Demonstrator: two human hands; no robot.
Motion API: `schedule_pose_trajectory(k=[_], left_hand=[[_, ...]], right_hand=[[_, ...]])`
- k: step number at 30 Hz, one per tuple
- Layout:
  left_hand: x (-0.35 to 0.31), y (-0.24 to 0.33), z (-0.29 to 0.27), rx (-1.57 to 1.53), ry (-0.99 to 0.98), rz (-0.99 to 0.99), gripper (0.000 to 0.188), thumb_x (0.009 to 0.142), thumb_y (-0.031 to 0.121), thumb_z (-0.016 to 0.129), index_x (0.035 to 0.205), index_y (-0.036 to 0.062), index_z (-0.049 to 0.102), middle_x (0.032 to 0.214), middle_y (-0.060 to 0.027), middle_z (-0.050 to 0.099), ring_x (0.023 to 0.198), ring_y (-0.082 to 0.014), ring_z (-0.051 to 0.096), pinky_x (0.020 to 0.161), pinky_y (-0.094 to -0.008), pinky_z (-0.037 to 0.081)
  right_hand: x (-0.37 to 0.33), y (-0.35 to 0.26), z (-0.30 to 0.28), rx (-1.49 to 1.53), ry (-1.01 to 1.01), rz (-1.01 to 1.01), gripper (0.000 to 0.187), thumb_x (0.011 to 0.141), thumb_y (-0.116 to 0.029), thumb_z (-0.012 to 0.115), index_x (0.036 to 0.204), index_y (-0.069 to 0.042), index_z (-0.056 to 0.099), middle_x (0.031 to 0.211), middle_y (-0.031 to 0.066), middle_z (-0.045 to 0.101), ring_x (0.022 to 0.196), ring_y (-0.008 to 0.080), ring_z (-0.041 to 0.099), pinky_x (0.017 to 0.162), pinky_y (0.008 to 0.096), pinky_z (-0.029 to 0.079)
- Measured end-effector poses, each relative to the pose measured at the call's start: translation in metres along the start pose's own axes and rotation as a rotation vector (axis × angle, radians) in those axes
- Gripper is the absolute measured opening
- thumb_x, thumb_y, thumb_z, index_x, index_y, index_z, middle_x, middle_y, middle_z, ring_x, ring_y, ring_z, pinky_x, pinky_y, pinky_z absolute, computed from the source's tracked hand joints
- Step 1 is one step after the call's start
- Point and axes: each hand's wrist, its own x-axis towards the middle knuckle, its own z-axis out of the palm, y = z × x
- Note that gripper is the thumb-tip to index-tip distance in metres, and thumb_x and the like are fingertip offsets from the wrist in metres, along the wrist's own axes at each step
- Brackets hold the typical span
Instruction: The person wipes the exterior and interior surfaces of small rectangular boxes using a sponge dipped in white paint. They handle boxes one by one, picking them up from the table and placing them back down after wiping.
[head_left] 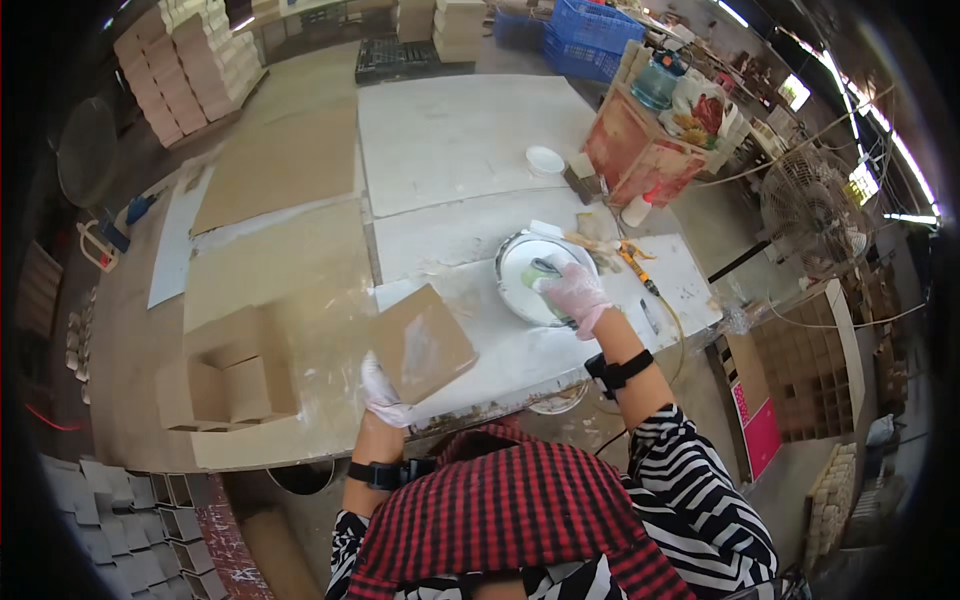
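My left hand [384,396], in a whitish glove, grips the lower left edge of a brown square board [424,343], which is held tilted at the table's front edge. A wet, shiny patch shows on the board's face. Over a round bucket of white liquid [519,262], my right hand [577,294] is closed in a pinkish-white glove. Its fingers hold a pale green, sponge-like piece [535,277]; the exact kind is hard to make out. On the left of the table stands an open brown box [246,377] with a divider inside.
A brush [560,234] lies across the bucket's far rim. Right of the bucket is an orange-handled air gun [634,262] with a hose. Farther back are a white bowl [545,160], a white bottle [640,208] and a reddish crate [640,140]. A fan [815,205] stands at right.
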Motion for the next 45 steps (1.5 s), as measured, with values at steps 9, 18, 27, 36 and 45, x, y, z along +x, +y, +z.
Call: schedule_pose_trajectory(k=[9, 18, 27, 36, 45], left_hand=[[0.038, -0.024, -0.002, 0.194, 0.08, 0.308, 0.042, 0.091, 0.032, 0.043, 0.122, 0.0048, 0.048, 0.122, -0.0104, 0.052, 0.109, -0.0253, 0.052, 0.089, -0.0405, 0.046], [0.062, -0.047, 0.013, 0.167, 0.137, 0.346, 0.045, 0.09, 0.032, 0.042, 0.126, 0.0044, 0.046, 0.126, -0.0113, 0.049, 0.111, -0.0285, 0.051, 0.092, -0.0452, 0.043], [0.083, -0.058, 0.004, 0.113, 0.087, 0.285, 0.052, 0.09, 0.04, 0.042, 0.127, 0.0041, 0.045, 0.126, -0.0128, 0.05, 0.114, -0.0287, 0.049, 0.095, -0.0445, 0.041], [0.104, -0.078, 0.031, 0.125, 0.023, 0.208, 0.056, 0.09, 0.042, 0.045, 0.129, 0.0028, 0.042, 0.127, -0.0148, 0.048, 0.116, -0.03, 0.048, 0.097, -0.0458, 0.041], [0.101, -0.07, 0.017, 0.414, 0.055, 0.189, 0.064, 0.088, 0.053, 0.042, 0.132, 0.0068, 0.038, 0.132, -0.0109, 0.044, 0.12, -0.0265, 0.045, 0.1, -0.0405, 0.038]], right_hand=[[0.057, 0.088, 0.025, -0.354, -0.238, 0.075, 0.041, 0.077, -0.036, 0.058, 0.105, -0.007, 0.062, 0.1, 0.0184, 0.063, 0.097, 0.032, 0.059, 0.085, 0.0391, 0.045], [0.083, 0.116, 0.034, -0.387, -0.356, -0.048, 0.041, 0.079, -0.037, 0.055, 0.103, -0.005, 0.062, 0.1, 0.0198, 0.062, 0.095, 0.0323, 0.06, 0.084, 0.0389, 0.046], [0.103, 0.174, 0.003, 0.639, -0.289, 0.051, 0.042, 0.088, -0.032, 0.053, 0.117, -0.001, 0.053, 0.1, 0.0076, 0.062, 0.083, 0.0182, 0.058, 0.076, 0.031, 0.045], [0.057, 0.061, -0.036, 0.863, -0.417, -0.236, 0.032, 0.081, -0.018, 0.061, 0.111, -0.01, 0.058, 0.098, 0.003, 0.062, 0.082, 0.0123, 0.057, 0.071, 0.0257, 0.047], [0.088, -0.024, -0.01, -0.158, -0.092, -0.919, 0.025, 0.078, -0.025, 0.058, 0.102, -0.018, 0.061, 0.1, 0.0051, 0.057, 0.085, 0.0241, 0.06, 0.071, 0.0377, 0.051]])
